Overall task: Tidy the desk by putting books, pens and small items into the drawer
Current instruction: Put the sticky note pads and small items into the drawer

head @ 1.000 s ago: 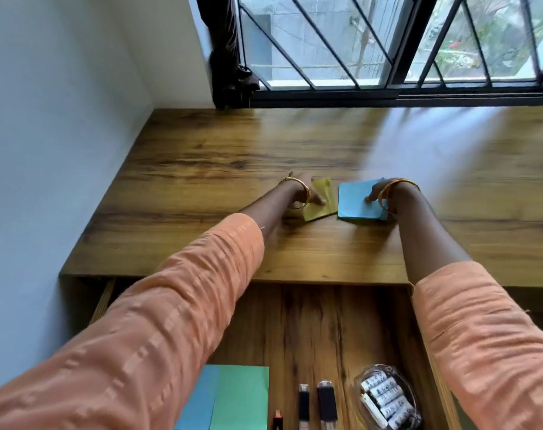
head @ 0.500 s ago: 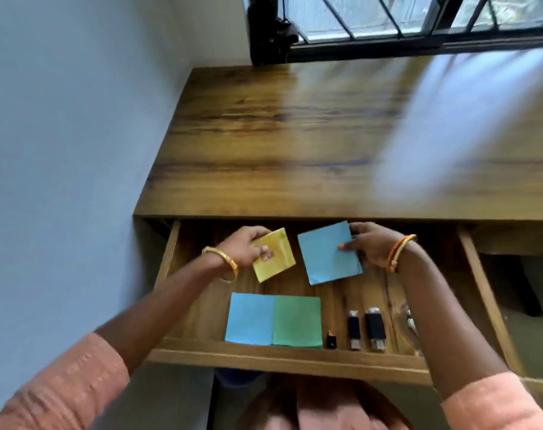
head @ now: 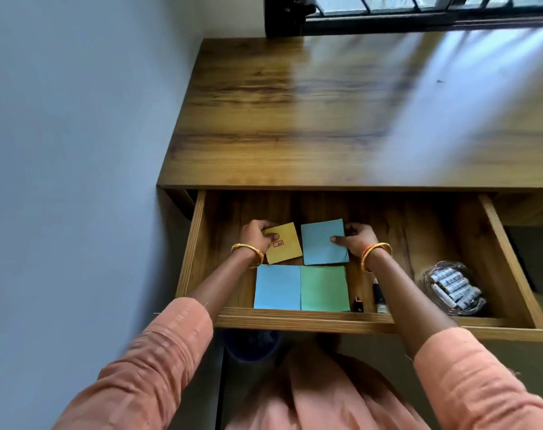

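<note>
Home study corner: wooden desk (head: 341, 119) under barred window (head: 419, 7), stationery-filled drawer (head: 295, 319).

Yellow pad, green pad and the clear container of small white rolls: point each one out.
yellow pad (head: 287, 248): head view, bare lower middle of its cover, below the sticker.
green pad (head: 324, 288): head view, centre of its top face.
clear container (head: 451, 287): head view, on the white rolls showing through its wall.

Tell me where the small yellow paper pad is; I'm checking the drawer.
Head view: the small yellow paper pad sits left of centre in the open wooden drawer, gripped by the left hand.
</note>
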Motion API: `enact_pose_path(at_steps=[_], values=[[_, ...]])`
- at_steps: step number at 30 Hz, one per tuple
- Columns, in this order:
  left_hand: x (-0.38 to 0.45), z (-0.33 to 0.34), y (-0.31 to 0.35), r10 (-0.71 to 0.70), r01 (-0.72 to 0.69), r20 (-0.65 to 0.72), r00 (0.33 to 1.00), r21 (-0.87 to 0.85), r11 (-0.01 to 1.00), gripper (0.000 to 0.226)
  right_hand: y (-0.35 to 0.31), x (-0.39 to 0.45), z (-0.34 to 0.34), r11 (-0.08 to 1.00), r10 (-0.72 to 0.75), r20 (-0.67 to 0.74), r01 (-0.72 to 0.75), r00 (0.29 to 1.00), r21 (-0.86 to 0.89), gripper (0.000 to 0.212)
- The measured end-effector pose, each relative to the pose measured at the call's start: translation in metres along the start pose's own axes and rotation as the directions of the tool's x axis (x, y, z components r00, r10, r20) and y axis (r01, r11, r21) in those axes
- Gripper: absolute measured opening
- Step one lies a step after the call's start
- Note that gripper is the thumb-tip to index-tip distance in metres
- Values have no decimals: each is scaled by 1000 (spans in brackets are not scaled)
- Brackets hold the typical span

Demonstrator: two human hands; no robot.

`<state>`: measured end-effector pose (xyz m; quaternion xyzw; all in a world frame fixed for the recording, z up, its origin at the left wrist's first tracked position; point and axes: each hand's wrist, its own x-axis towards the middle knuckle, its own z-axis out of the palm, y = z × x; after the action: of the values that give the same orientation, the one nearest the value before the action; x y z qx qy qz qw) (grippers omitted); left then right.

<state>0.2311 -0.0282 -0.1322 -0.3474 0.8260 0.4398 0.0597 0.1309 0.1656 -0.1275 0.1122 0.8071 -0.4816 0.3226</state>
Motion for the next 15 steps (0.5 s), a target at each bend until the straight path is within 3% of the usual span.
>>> enact_pose_path(at_steps=[5,15], values=[[7,4,-21,21,-31,54,998,181,983,38,10,-8,12,982,-120,-72,108,990,-155,60],[6,12,-20,58,-77,90,994,220,973,38,34,16,17,906,-212,-118,149,970,-396,66]])
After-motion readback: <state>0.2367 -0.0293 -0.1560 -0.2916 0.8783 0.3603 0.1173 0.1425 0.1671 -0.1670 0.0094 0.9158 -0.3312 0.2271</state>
